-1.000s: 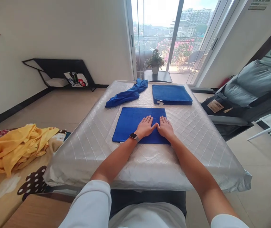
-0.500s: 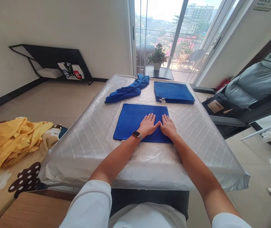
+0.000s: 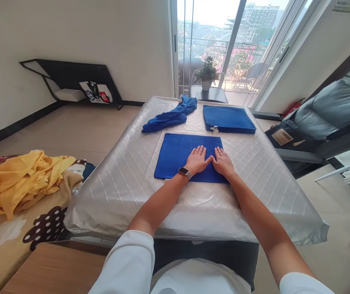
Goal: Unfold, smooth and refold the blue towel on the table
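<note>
A blue cloth (image 3: 175,157), folded into a flat rectangle, lies on the silvery quilted table cover (image 3: 132,196). My left hand (image 3: 197,160), with a watch (image 3: 184,171) at its wrist, rests flat on the right half of the cloth. Beside it my right hand (image 3: 223,161) lies flat near the cloth's right edge. Both hands have their fingers stretched out, and the thumbs meet or nearly meet. Behind the cloth, at the back right, is a neat stack of folded blue cloths (image 3: 229,117) with a white tag. A crumpled blue cloth (image 3: 170,116) lies at the back left.
Left of the table, yellow fabric (image 3: 24,179) is heaped on a patterned cover, above a wooden surface (image 3: 55,269). A dark armchair (image 3: 304,134) stands to the right. Beyond the table, a potted plant (image 3: 206,75) stands on a chair before the glass door.
The whole view has shifted slightly, so things appear a little further right. Both hands stay flat in about the same place on the folded cloth.
</note>
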Available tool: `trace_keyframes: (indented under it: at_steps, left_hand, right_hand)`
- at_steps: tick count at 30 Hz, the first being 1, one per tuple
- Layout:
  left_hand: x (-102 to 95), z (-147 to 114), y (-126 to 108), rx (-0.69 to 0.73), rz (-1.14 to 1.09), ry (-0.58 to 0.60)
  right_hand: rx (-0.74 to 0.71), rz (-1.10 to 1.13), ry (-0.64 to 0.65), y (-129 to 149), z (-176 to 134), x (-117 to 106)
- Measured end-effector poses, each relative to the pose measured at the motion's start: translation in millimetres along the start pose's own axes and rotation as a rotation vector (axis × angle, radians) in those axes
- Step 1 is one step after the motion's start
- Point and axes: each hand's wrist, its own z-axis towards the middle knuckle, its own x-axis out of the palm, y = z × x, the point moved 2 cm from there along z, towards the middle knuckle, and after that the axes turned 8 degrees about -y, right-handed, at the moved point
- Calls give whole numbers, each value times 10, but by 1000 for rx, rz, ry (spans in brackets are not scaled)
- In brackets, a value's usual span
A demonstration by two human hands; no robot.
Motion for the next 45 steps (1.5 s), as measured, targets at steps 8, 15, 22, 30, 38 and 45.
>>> trace_keyframes:
  at_steps: [8,15,22,30,38,45]
  left_hand:
    - [-20,-13,-11,-5,31,22]
    - [-107,-101,128,21,51,50]
    - [-430,-568,1111,-94,119,31]
    - [-542,-940,1669,-219,117,1]
    - [-595,-959,1629,-200,75,28]
    - [-618,-1003,1530,-166,75,-4]
  right_hand:
    - [-1,3,20,-9,17,25]
    - [7,30,13,21,-10,-12]
    - [14,45,46,36,-27,-34]
    - [12,4,56,47,-21,-50]
    - [1,-25,8,53,-50,-115]
    - [-62,-32,45,16,-432,-399]
